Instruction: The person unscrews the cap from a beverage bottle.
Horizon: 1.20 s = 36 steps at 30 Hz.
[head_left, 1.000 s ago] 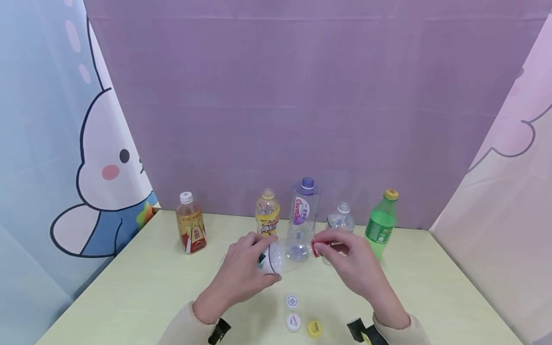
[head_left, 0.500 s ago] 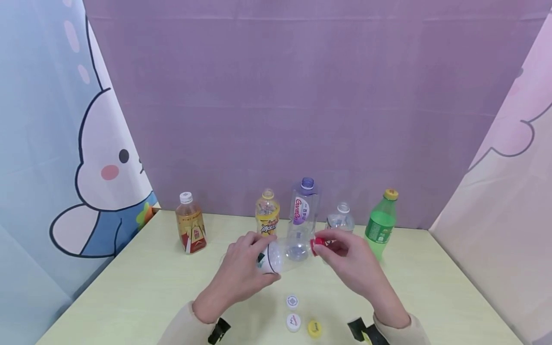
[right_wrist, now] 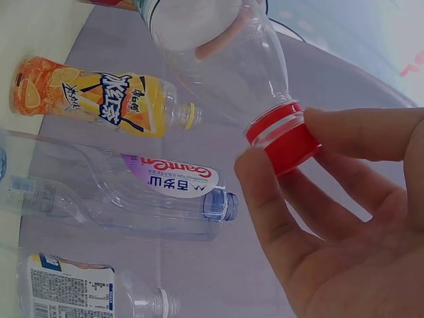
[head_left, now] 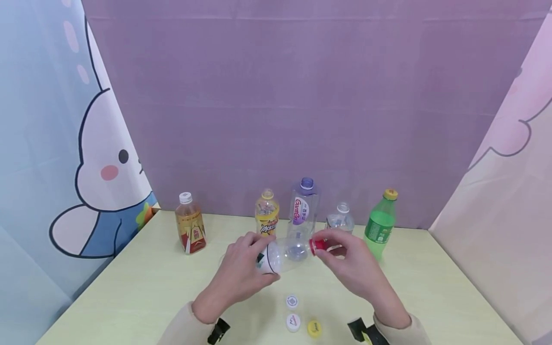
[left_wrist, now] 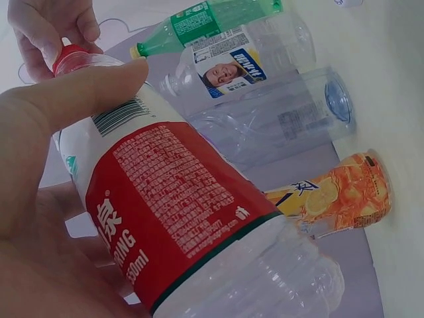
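Observation:
A clear plastic water bottle (left_wrist: 165,192) with a red and white label lies tilted sideways above the table, its neck toward the right. My left hand (head_left: 241,268) grips it round the label, thumb across the top in the left wrist view. At the neck sits a red bottle cap (right_wrist: 285,136), pinched between the thumb and fingers of my right hand (head_left: 355,261). Whether the cap is threaded tight cannot be told. On the table in front of the hands lie two white caps, a farther white cap (head_left: 292,301) and a nearer white cap (head_left: 293,322), beside a yellow cap (head_left: 314,328).
Behind the hands stand an uncapped iced tea bottle (head_left: 267,211), a tall uncapped bluish bottle (head_left: 300,211) and a short clear bottle (head_left: 340,221). A white-capped tea bottle (head_left: 190,225) stands at left, a yellow-capped green bottle (head_left: 380,225) at right. A purple cloth (head_left: 302,96) hangs behind.
The fingers of my right hand have shifted round the red cap, and more of it shows now. My left hand and the bottle stay nearly in place.

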Tool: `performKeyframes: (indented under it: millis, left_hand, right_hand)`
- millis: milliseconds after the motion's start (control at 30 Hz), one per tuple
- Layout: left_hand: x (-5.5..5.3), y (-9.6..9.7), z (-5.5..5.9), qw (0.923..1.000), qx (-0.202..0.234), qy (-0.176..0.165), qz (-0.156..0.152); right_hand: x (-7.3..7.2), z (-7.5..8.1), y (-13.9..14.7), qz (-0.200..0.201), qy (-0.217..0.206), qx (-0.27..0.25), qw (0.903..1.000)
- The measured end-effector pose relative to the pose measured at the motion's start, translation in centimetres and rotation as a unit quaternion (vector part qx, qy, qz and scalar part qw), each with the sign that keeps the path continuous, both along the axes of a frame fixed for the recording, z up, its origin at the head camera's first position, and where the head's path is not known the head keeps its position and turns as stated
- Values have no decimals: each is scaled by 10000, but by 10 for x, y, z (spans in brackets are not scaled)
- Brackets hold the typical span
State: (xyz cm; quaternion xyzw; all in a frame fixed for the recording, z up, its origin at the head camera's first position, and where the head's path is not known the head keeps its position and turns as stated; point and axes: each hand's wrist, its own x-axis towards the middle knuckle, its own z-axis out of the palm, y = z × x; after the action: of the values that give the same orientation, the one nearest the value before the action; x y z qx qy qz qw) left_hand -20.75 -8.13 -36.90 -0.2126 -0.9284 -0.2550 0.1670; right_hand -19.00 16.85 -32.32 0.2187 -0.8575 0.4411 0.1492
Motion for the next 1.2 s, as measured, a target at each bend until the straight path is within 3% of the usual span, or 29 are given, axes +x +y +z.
performKeyframes:
  millis: [267,700,1200]
  left_hand:
    - [1,0,-1,10000,-31,7,16]
    - [1,0,0,10000,-11,-4,-3]
    - [1,-1,-1,10000,-6,91,22]
  right_hand:
    - [-1,-2,0,81,-29,-485,9988]
    - [1,1,-3,-309,-492,-314,9978]
    - [0,-3,-2,-66,-69,-173,9998]
